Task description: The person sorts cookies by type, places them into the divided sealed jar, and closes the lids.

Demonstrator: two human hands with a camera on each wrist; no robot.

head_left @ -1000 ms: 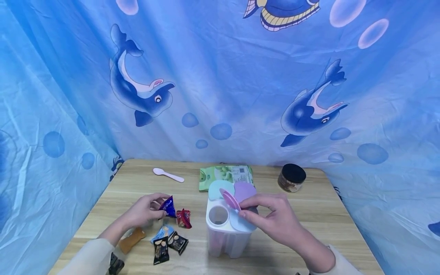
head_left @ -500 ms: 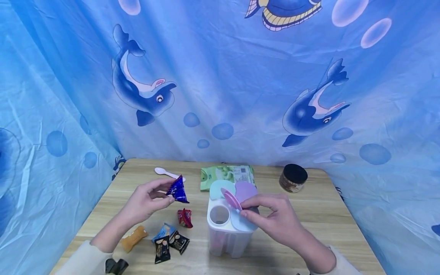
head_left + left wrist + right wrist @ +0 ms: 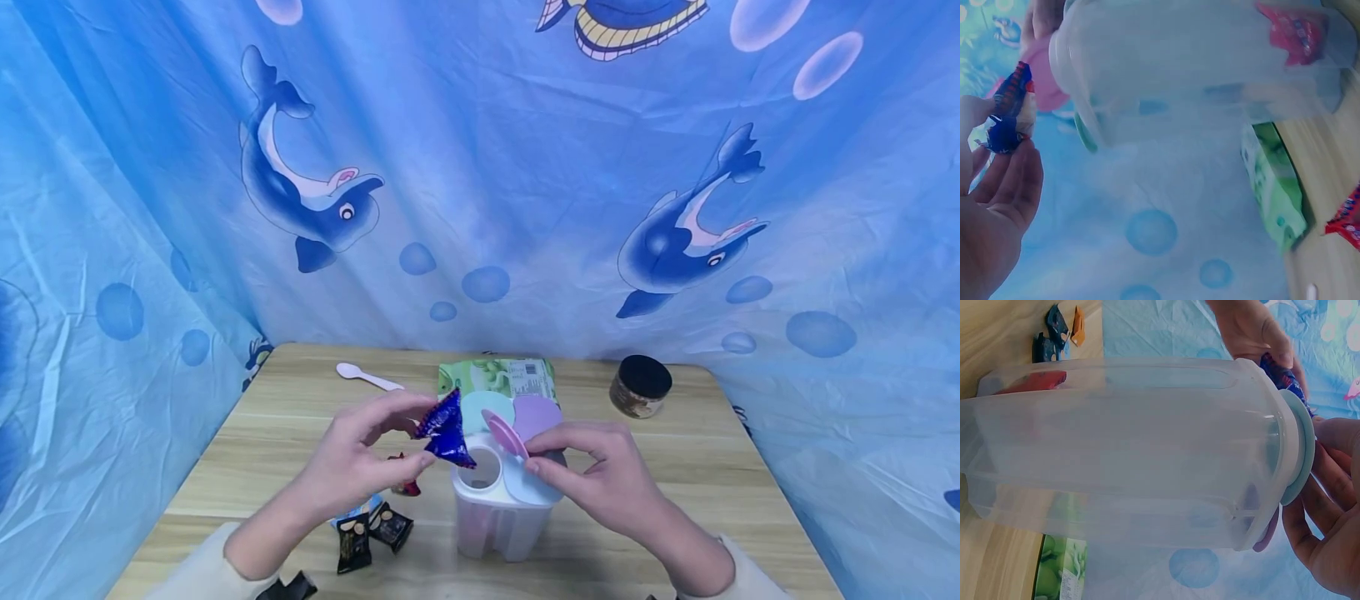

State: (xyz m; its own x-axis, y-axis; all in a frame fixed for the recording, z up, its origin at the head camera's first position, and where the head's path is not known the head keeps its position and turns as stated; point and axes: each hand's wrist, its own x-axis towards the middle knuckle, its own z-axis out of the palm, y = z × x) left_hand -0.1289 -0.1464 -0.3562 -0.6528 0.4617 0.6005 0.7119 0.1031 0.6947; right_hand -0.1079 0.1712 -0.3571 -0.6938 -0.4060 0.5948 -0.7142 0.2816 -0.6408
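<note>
My left hand (image 3: pixel 348 462) holds a shiny blue triangular snack packet (image 3: pixel 452 433) between thumb and fingers, just above the round opening of a translucent storage container (image 3: pixel 487 529). The thumb and fingers of my right hand (image 3: pixel 603 479) pinch the container's pink lid (image 3: pixel 504 433), which stands tilted up beside that opening. Mint (image 3: pixel 486 412), purple (image 3: pixel 536 414) and light blue lids (image 3: pixel 528 485) lie flat on the other compartments. Through the wall, the left wrist view shows a red packet (image 3: pixel 1300 36) at the container's bottom.
Left of the container lie a red packet (image 3: pixel 409 487), a light blue packet (image 3: pixel 365 507) and black packets (image 3: pixel 353 543). An orange packet (image 3: pixel 1077 326) shows in the right wrist view. Behind are a pale spoon (image 3: pixel 367 377), a green bag (image 3: pixel 483 377) and a black-lidded jar (image 3: pixel 641 387).
My left hand has lifted the blue packet from the table and carried it right to the container's opening. My right hand and the raised pink lid have stayed in place.
</note>
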